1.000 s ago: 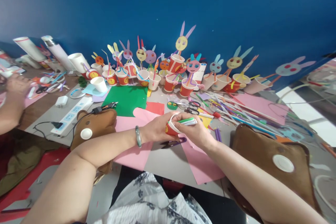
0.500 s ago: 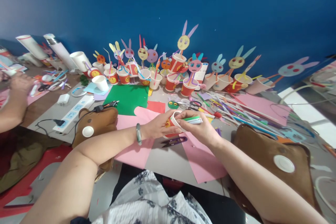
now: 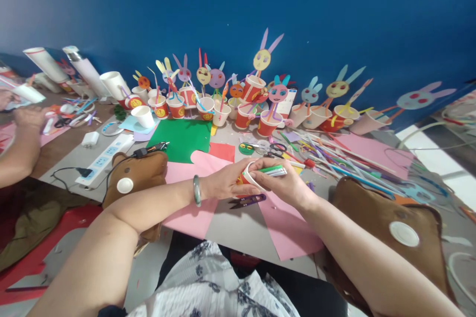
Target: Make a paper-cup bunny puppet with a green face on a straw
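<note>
My left hand is wrapped round a red and white paper cup, which is tilted with its mouth toward the right. At the cup's rim is my right hand, its fingers closed on green and white sticks that point right; its fingertips reach to the cup's mouth. Just below the cup lie small dark snips with a purple handle. Pink paper lies under and beside my hands.
Cups with paper rabbit figures line the blue wall. Green paper, scissors, a power strip and two brown pouches lie around. Pipe cleaners spread at right. Another person's hand is at far left.
The cup has turned and shifted slightly between my hands. At far left, the other person's hands and the white item there have moved a little.
</note>
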The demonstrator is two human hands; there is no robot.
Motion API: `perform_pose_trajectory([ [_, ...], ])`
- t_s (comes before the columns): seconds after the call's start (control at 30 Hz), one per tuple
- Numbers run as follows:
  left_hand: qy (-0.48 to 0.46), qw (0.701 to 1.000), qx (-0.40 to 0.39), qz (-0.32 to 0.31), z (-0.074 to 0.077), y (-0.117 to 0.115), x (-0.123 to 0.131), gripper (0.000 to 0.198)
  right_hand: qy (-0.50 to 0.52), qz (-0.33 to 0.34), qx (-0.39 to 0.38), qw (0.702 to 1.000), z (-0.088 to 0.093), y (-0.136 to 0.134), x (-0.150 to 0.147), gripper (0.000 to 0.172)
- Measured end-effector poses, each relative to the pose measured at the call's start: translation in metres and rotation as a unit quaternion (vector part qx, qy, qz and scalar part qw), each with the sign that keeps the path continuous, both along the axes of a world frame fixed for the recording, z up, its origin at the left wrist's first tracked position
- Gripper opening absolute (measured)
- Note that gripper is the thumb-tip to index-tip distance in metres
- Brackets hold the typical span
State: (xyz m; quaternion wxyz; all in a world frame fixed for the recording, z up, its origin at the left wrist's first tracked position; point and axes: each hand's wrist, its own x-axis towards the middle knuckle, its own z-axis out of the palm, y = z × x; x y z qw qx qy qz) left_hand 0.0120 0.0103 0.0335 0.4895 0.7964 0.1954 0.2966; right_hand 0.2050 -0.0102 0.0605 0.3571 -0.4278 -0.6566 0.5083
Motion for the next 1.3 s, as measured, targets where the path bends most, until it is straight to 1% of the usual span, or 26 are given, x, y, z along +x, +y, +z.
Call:
perform_pose_trajectory([
  [0.17,-0.02,1.0,0.004,-0.006,-0.002,0.0,0.003,0.062,0.002,0.009,0.003,1.0,-0.004,-0.002,-0.002,0.024],
  [0.33,-0.015,1.0,-0.013,0.001,-0.003,-0.001,0.003,0.06,0.003,0.016,0.005,1.0,-0.005,-0.004,-0.005,0.021],
  [0.43,-0.003,1.0,-0.024,0.007,-0.004,-0.002,0.003,0.059,-0.009,0.006,0.014,1.0,-0.008,-0.004,-0.005,0.021],
  [0.57,0.006,0.999,-0.029,0.019,-0.004,-0.002,0.005,0.061,-0.024,-0.004,0.003,1.0,-0.011,-0.002,-0.005,0.024],
  [0.63,0.014,0.999,-0.005,0.051,-0.004,-0.001,0.004,0.06,-0.03,-0.012,0.012,0.999,-0.012,0.0,-0.005,0.024],
  [0.73,0.043,0.988,0.058,0.135,-0.002,-0.002,0.002,0.061,-0.036,-0.032,0.012,0.999,-0.013,0.004,-0.005,0.025],
  [0.8,0.056,0.979,0.073,0.179,0.0,-0.003,-0.001,0.059,-0.036,-0.045,0.007,0.998,-0.014,0.007,-0.004,0.026],
  [0.87,0.054,0.977,0.058,0.197,0.003,-0.004,-0.004,0.051,-0.038,-0.064,0.011,0.997,-0.014,0.009,-0.002,0.027],
  [0.97,0.029,0.98,0.036,0.193,0.007,-0.004,-0.007,0.032,-0.034,-0.09,0.018,0.995,-0.012,0.012,0.002,0.028],
  [1.03,0.008,0.981,0.036,0.192,0.009,-0.002,-0.008,0.023,-0.023,-0.1,0.02,0.995,-0.011,0.014,0.003,0.028],
  [1.17,0.005,0.977,0.052,0.205,0.01,0.003,-0.008,0.017,-0.005,-0.103,0.017,0.994,-0.011,0.015,0.003,0.029],
  [1.3,0.038,0.977,0.062,0.202,0.011,0.005,-0.008,0.014,-0.038,-0.104,0.021,0.994,-0.017,0.016,0.003,0.03],
])
